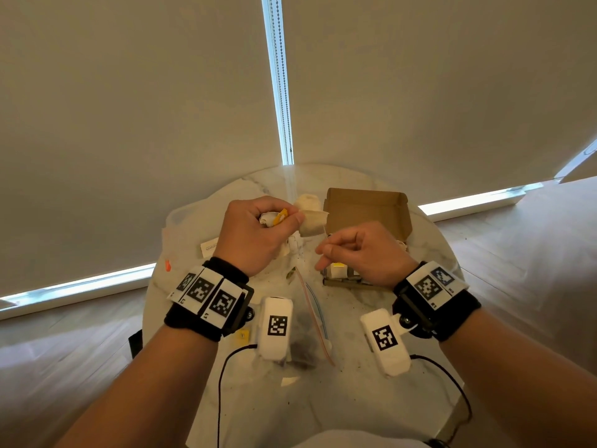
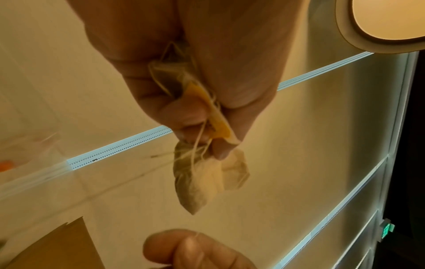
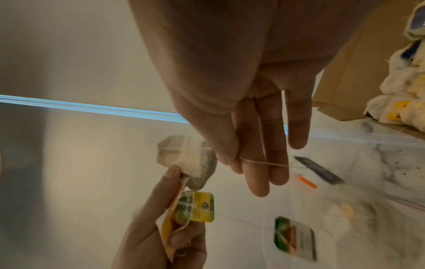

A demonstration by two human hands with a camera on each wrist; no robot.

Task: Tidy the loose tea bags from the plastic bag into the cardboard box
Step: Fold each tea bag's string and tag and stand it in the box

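You can read no text: the print on the yellow tea tag (image 3: 202, 207) at lower centre is blurred.

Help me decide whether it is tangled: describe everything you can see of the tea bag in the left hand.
The tea bag is a crumpled pouch of thin, beige filter paper, hanging below the left hand, whose thumb and fingers pinch its top together with a yellow paper tag. Thin pale strings loop over the pouch. One string runs to the right hand, which pinches it. The bag is held above the marble table, left of the cardboard box.
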